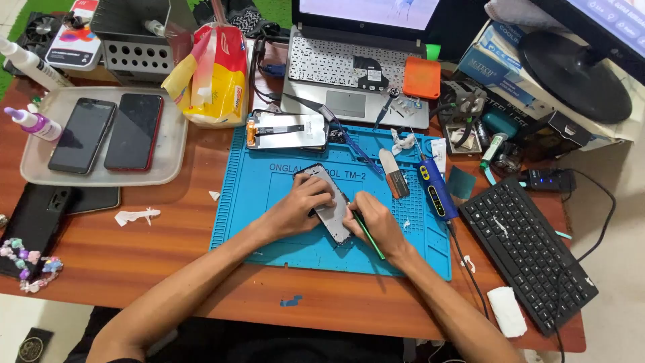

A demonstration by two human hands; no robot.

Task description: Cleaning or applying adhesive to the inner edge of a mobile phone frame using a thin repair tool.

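- Wooden desk (168, 269), cluttered all over; you work at its middle, on the blue mat (269, 202).
- Laptop (356, 60) open at the back, a monitor (584, 47) on boxes back right, black keyboard (527, 252) at the right edge.
- Clear tray (33, 171) on the left holds two dark phones (107, 133) lying flat side by side; another dark phone (33, 222) lies in front of the tray, near a bead string.
- Yellow and red bag (215, 77) stands behind the mat, next to a grey perforated box.
- Opened phone (332, 208) lies flat mid-mat, inner side up and pale grey, no back cover on it, so opening looks done.
- Separate part (285, 129), a frame or screen with a ribbon, rests at the mat's back edge: judged already taken off, though whether it belongs to this phone can't be told.
- Your left hand (302, 208) presses down on the opened phone's left side, fingers curled over it, pinning it.
- Your right hand (376, 218) pinches a thin green tool (368, 235), tip at the phone's right edge; prying or scraping looks underway, not finished.
- Blue electric driver (435, 188) and a small grey scraper (393, 173) lie untouched on the mat to the right.
- Tweezers, white scraps and tiny parts are scattered nearby; screws are too small to tell.
- Reassembly is not begun as far as shown.
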